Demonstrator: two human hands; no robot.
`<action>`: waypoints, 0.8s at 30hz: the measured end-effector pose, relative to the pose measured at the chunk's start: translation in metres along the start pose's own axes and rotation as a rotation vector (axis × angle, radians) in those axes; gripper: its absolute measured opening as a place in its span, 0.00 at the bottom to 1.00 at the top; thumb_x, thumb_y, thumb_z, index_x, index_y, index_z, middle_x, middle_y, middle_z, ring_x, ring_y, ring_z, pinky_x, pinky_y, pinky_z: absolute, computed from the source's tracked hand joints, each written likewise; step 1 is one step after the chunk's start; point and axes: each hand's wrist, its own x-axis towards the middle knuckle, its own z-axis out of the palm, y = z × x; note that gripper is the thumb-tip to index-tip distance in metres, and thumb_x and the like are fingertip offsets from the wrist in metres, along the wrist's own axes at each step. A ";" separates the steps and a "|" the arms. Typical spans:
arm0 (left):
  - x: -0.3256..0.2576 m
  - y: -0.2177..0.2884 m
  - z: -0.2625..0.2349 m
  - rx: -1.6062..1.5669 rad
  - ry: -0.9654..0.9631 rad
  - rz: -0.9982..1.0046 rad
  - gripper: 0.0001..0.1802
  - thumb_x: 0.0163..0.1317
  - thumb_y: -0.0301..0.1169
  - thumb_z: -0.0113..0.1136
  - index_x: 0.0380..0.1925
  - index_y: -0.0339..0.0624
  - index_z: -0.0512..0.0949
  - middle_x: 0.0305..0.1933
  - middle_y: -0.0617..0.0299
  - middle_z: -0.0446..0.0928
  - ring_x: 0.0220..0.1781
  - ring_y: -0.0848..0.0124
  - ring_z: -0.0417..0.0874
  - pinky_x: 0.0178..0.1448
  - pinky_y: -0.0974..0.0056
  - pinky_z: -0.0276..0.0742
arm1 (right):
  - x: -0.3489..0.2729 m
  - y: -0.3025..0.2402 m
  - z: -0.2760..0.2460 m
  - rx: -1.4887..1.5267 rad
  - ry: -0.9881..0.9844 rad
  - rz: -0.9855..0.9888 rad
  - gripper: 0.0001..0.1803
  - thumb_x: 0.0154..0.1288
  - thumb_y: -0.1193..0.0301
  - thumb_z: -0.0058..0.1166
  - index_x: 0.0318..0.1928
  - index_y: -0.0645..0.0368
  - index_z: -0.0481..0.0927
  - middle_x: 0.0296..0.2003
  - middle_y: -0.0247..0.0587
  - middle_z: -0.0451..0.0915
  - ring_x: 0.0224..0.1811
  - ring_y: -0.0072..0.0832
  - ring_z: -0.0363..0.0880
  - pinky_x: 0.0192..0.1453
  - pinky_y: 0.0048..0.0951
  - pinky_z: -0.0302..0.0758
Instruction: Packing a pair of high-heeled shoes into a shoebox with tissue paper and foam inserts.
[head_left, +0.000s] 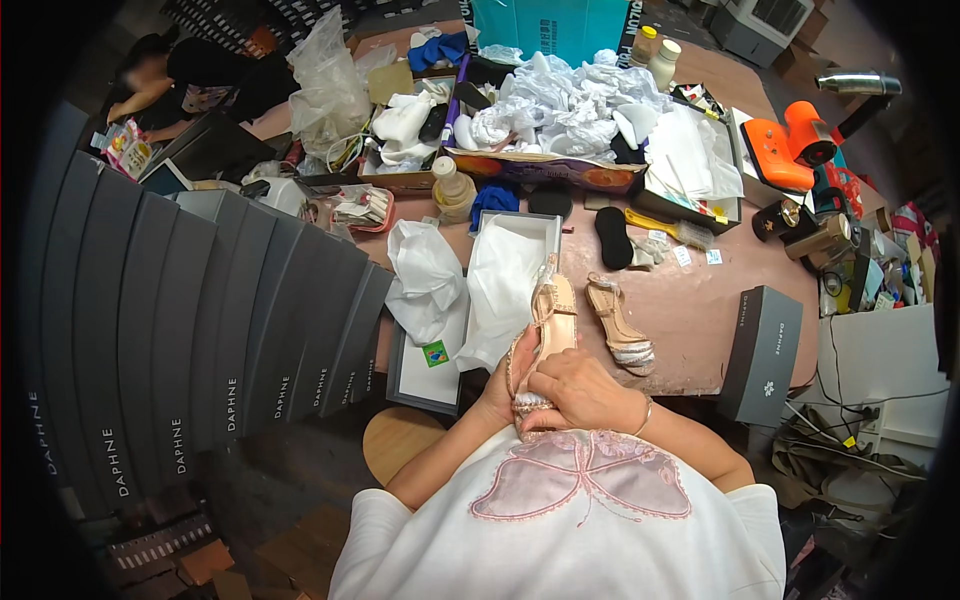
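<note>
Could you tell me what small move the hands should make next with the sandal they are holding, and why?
Probably lower the sandal into the open shoebox just beyond it. Both the left hand and right hand grip it at the near end, the box lined with white tissue paper looks free, and the matching sandal lies beside it on the table.

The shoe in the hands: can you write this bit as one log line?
left hand: holds sandal | right hand: on its strap end | second sandal: on table
</note>
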 end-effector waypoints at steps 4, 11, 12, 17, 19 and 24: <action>0.000 0.001 -0.010 -0.004 0.013 -0.012 0.32 0.71 0.48 0.37 0.67 0.39 0.56 0.65 0.43 0.65 0.65 0.55 0.69 0.71 0.53 0.62 | -0.001 -0.003 0.000 0.030 0.035 0.021 0.29 0.53 0.45 0.58 0.39 0.59 0.75 0.36 0.43 0.73 0.42 0.39 0.72 0.48 0.42 0.65; 0.022 0.020 -0.020 -0.087 -0.175 0.050 0.29 0.68 0.35 0.36 0.68 0.42 0.55 0.65 0.43 0.64 0.65 0.54 0.70 0.68 0.53 0.66 | -0.002 -0.005 -0.013 -0.095 0.247 0.057 0.28 0.47 0.48 0.64 0.41 0.55 0.76 0.39 0.38 0.72 0.46 0.36 0.68 0.49 0.37 0.59; 0.024 0.021 -0.022 -0.062 -0.170 0.027 0.29 0.68 0.34 0.36 0.68 0.42 0.54 0.65 0.43 0.64 0.65 0.54 0.69 0.68 0.53 0.66 | -0.002 -0.003 -0.012 -0.089 0.204 0.059 0.28 0.47 0.48 0.64 0.41 0.55 0.76 0.39 0.38 0.72 0.46 0.36 0.68 0.49 0.37 0.59; 0.032 0.049 -0.033 0.184 -0.233 -0.173 0.25 0.69 0.33 0.38 0.66 0.40 0.59 0.63 0.46 0.67 0.61 0.61 0.74 0.63 0.58 0.73 | -0.011 -0.007 -0.055 -0.206 0.248 0.038 0.41 0.46 0.53 0.68 0.61 0.55 0.70 0.53 0.47 0.72 0.57 0.43 0.67 0.61 0.46 0.61; 0.035 0.055 -0.033 0.351 -0.219 -0.379 0.20 0.69 0.35 0.44 0.56 0.37 0.72 0.54 0.51 0.75 0.53 0.67 0.79 0.57 0.64 0.76 | -0.007 -0.007 -0.073 -0.487 0.091 -0.036 0.42 0.45 0.55 0.69 0.62 0.53 0.69 0.54 0.48 0.71 0.59 0.43 0.67 0.61 0.44 0.63; 0.053 0.047 -0.058 0.739 -0.199 -0.286 0.15 0.68 0.33 0.49 0.46 0.34 0.78 0.45 0.57 0.80 0.45 0.70 0.82 0.47 0.68 0.79 | -0.015 0.019 -0.068 -0.096 -0.357 0.199 0.41 0.52 0.64 0.64 0.67 0.54 0.63 0.50 0.48 0.77 0.52 0.40 0.75 0.55 0.35 0.71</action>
